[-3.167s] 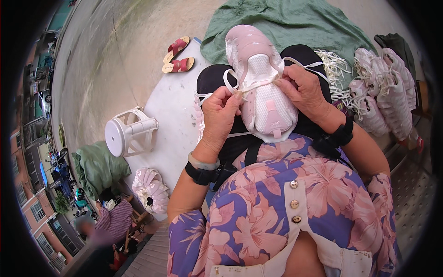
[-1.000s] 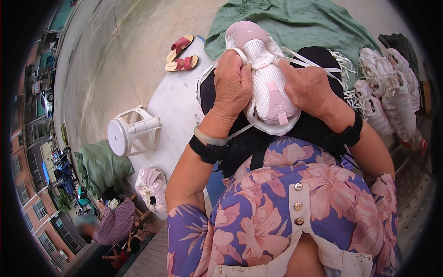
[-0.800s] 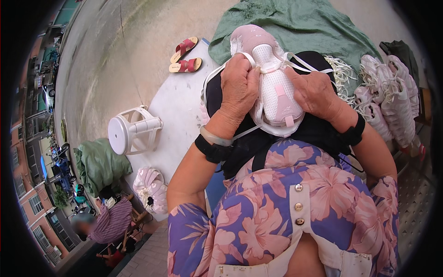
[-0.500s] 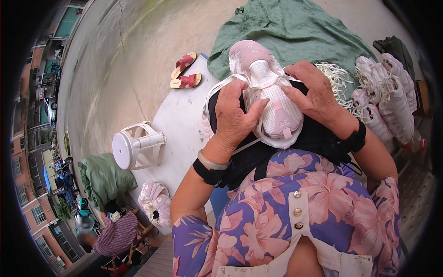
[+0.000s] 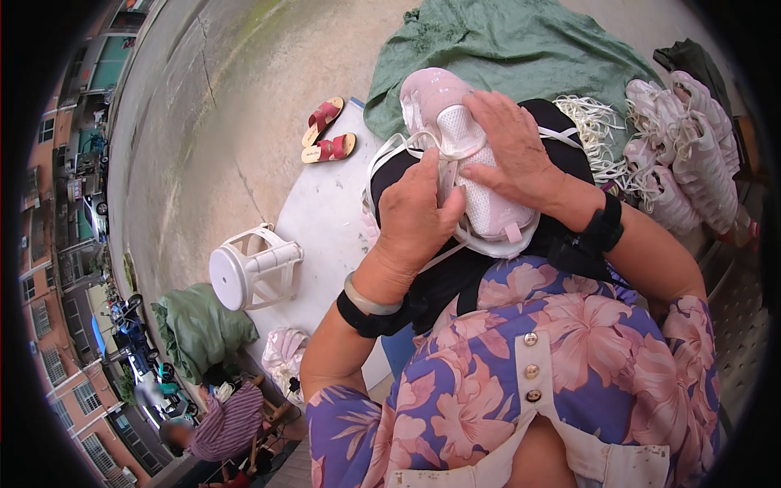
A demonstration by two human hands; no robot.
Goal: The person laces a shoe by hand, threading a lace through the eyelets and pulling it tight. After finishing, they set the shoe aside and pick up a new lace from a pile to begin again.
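Note:
A pink and white sneaker (image 5: 435, 88) lies across black cloth (image 5: 569, 163) on my lap, toe pointing away, its perforated white tongue facing up. At its left edge, my left hand (image 5: 416, 213) is closed, fingers bent against the side and thumb beside the tongue. White shoelace (image 5: 397, 146) loops out past those fingertips. My right hand (image 5: 514, 154) lies over the sneaker's right side, fingers stretched toward the toe and thumb apart on the tongue. Another stretch of lace runs over the black cloth to its right. The hands hide the lace holes.
Green cloth (image 5: 504, 49) spreads beyond the sneaker. A heap of white laces (image 5: 592, 134) and a pile of similar sneakers (image 5: 691, 154) sit at right. To the left are red sandals (image 5: 329, 148), a white stool (image 5: 252, 268) and more sneakers (image 5: 285, 350). A person in stripes (image 5: 228, 423) sits lower left.
My right hand has shifted left and forward over the sneaker, its fingers now straighter toward the toe. My left hand has moved slightly down, staying at the left edge.

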